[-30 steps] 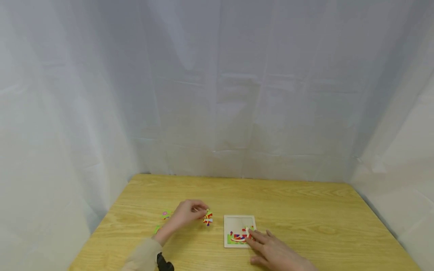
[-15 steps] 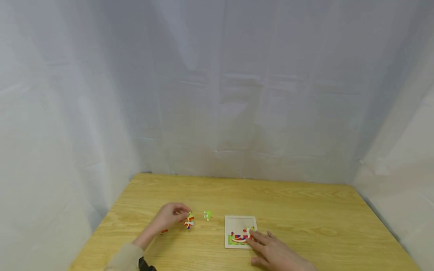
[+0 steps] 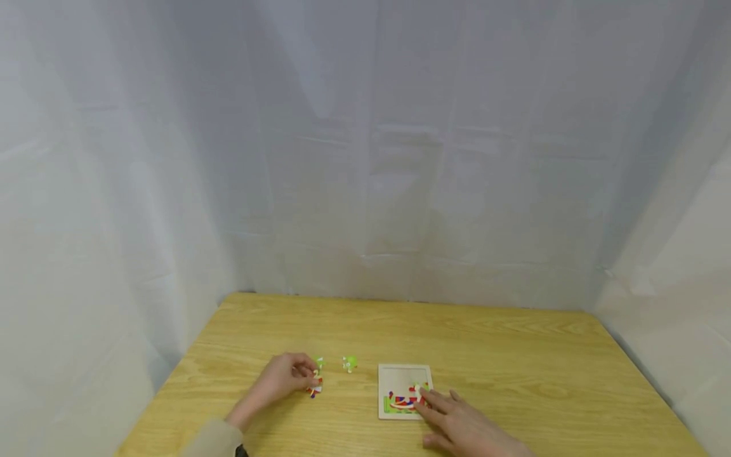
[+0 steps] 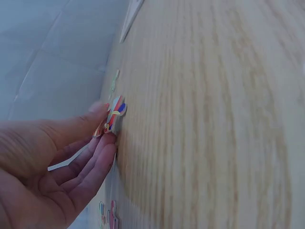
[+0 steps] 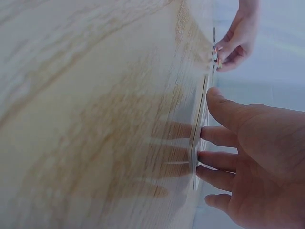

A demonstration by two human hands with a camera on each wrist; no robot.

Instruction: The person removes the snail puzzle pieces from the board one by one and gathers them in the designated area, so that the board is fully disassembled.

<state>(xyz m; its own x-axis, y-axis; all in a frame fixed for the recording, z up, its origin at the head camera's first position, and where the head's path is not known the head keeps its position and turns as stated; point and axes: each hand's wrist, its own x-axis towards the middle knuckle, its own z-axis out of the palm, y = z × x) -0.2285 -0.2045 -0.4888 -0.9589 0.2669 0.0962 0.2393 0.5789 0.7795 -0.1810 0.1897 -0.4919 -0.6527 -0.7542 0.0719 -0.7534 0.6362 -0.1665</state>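
In the head view, my left hand (image 3: 285, 374) pinches a red, white and blue jigsaw puzzle piece (image 3: 315, 388) between thumb and fingers, just above the table. The left wrist view shows this puzzle piece (image 4: 114, 114) tilted, with another thin edge against it near the fingertips. A green-and-white piece (image 3: 320, 362) lies just beyond those fingers. Further right is a second green piece (image 3: 350, 364). My right hand (image 3: 465, 425) has its fingers extended onto the right side of a square puzzle tray (image 3: 402, 373), touching pieces fitted along its lower part.
More puzzle pieces (image 4: 113, 217) lie near the left hand, seen at the bottom of the left wrist view. The wooden table (image 3: 502, 343) ends at a white curtain (image 3: 365, 190) behind and at both sides.
My left hand has moved left, then slightly nearer to me. A green piece lies where it was a second ago, and a green-and-white one lies beside it. The right hand stays put.
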